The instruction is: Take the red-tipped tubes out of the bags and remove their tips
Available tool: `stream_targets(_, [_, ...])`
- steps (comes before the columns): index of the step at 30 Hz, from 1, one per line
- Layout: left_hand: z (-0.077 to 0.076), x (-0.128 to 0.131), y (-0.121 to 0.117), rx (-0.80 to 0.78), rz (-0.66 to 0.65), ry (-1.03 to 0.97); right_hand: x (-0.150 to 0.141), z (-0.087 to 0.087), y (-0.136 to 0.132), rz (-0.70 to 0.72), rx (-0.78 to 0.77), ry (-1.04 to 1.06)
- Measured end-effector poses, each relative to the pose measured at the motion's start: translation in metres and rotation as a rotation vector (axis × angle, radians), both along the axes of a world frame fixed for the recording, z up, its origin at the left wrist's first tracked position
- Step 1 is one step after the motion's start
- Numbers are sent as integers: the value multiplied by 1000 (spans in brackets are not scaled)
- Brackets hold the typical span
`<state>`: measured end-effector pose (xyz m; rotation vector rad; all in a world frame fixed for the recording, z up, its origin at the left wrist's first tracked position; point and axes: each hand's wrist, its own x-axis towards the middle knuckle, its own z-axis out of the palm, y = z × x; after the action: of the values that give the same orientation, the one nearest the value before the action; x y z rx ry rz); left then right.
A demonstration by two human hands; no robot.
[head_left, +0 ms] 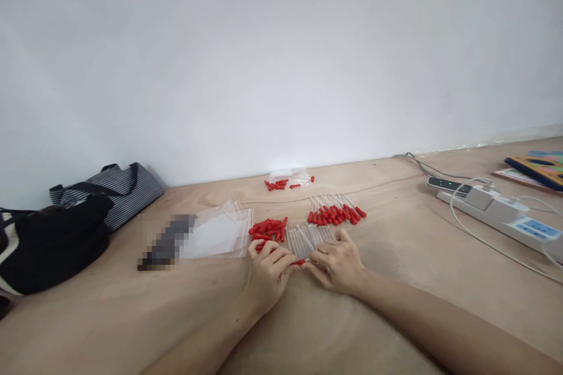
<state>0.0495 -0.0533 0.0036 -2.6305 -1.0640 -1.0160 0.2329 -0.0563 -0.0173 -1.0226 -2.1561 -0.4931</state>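
My left hand (271, 272) is closed around a red rubber dropper bulb (299, 262), pinched between thumb and fingers. My right hand (336, 261) is closed on a clear glass dropper tube (308, 260), most of it hidden by the fingers. Bulb and tube meet end to end between the hands; how far one sits in the other I cannot tell. Just beyond lie a row of bare glass tubes (299, 239) and a heap of loose red bulbs (268, 227). Farther right, assembled droppers (336, 215) lie with their red bulbs toward me.
Clear zip bags (215, 231) and a blurred dark object (169, 243) lie left. Farther left are a black bag (65, 246) and a striped bag (132, 187). More bulbs (276, 185) lie near the wall. A power strip (497, 220) with cables stands right.
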Motion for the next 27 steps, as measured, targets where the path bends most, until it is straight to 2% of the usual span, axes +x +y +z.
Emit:
stream_targets(5, [0, -2, 0, 12, 26, -25, 4, 2, 3, -35, -39, 31])
stream_targets(9, [3, -12, 6, 33, 127, -61, 18, 3, 10, -69, -145, 15])
stream_targets(13, [11, -32, 23, 21, 268, -65, 31, -4, 18, -83, -270, 117])
stream_targets(17, [23, -49, 45, -116, 349, -139, 34, -10, 24, -25, -327, 299])
stream_targets(21, [29, -49, 57, -218, 291, -185, 31, -11, 26, 45, -306, 389])
stream_targets(27, [19, -37, 49, -128, 139, 76, 20, -14, 28, 95, -249, 423])
